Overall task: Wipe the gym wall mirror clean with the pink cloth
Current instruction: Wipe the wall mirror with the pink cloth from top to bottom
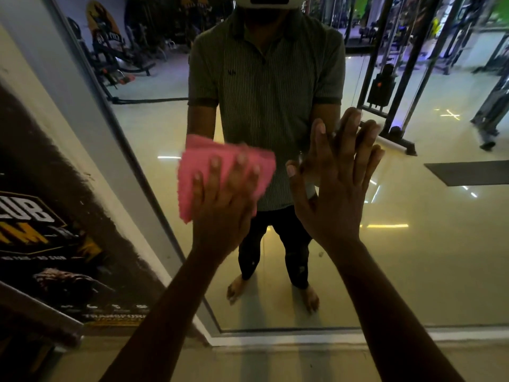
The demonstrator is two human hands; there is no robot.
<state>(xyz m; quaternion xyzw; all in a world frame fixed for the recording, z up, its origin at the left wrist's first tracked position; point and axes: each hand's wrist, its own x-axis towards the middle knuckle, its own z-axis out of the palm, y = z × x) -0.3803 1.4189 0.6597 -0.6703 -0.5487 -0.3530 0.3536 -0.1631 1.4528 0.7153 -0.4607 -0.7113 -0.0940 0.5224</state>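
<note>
Wiping the mirror (413, 257) near its left frame

The left hand (223, 205), fingers spread, presses the pink cloth (192, 172) flat against the glass; the right hand (336, 188) rests spread on the glass beside the cloth. That bare palm will likely leave fresh smudges on the mirror.

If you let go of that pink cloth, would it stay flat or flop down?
Probably flop. The pink cloth looks soft, with a fuzzy left edge, and only the left hand pressing it on the mirror keeps it spread. It likely weighs little, and should slide easily over smooth glass.
</note>
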